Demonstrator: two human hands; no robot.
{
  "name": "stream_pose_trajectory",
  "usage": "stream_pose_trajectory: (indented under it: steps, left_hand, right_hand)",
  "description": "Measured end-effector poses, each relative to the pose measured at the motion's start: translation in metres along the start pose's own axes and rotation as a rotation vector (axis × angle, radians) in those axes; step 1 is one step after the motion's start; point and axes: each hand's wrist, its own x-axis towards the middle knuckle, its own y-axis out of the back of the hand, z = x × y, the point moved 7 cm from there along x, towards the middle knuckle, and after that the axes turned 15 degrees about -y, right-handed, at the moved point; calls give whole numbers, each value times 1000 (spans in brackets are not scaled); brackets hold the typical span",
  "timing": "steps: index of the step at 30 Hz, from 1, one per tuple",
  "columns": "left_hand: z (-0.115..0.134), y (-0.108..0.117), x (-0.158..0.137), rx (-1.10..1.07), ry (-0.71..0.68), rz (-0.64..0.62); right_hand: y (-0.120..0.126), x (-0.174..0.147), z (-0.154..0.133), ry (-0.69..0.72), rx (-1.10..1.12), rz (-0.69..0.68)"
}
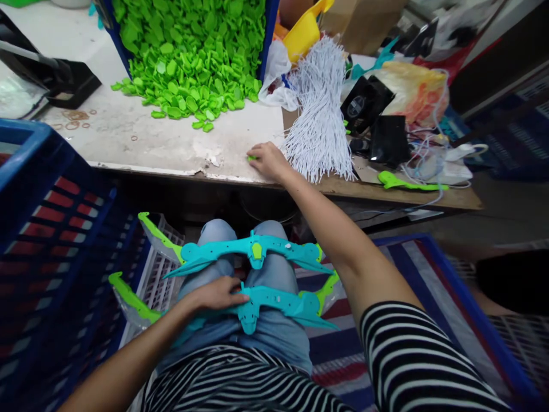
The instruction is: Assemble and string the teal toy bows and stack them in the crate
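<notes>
Two turquoise plastic toy bows with lime-green limb ends rest across my thighs. The farther bow has a green piece set in its middle. The nearer bow shows no green piece there, and my left hand is closed around its body, left of the middle. At the table's front edge, my right hand pinches a small green plastic piece, mostly hidden by the fingers. Just right of that hand lies a thick bundle of white strings. Beyond it, many loose green pieces spill from a blue bin.
A blue crate stands close on my left. Rubber bands and a black tape dispenser-like object lie on the table's left. Black boxes, cables and a green part crowd its right. A striped sheet lines a blue-edged container at right.
</notes>
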Motion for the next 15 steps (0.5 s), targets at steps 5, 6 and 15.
stream_pose_trajectory:
  steps: [5, 6, 15]
  left_hand:
    - [-9, 2, -4, -118, 58, 70]
    - [-11, 2, -4, -151, 64, 77]
    - [-21, -1, -3, -213, 70, 107]
  right_hand:
    - [-7, -76, -19, 5, 185, 1]
    - [-11, -109, -25, 37, 242, -25]
    - [-67, -343, -52, 53, 437, -166]
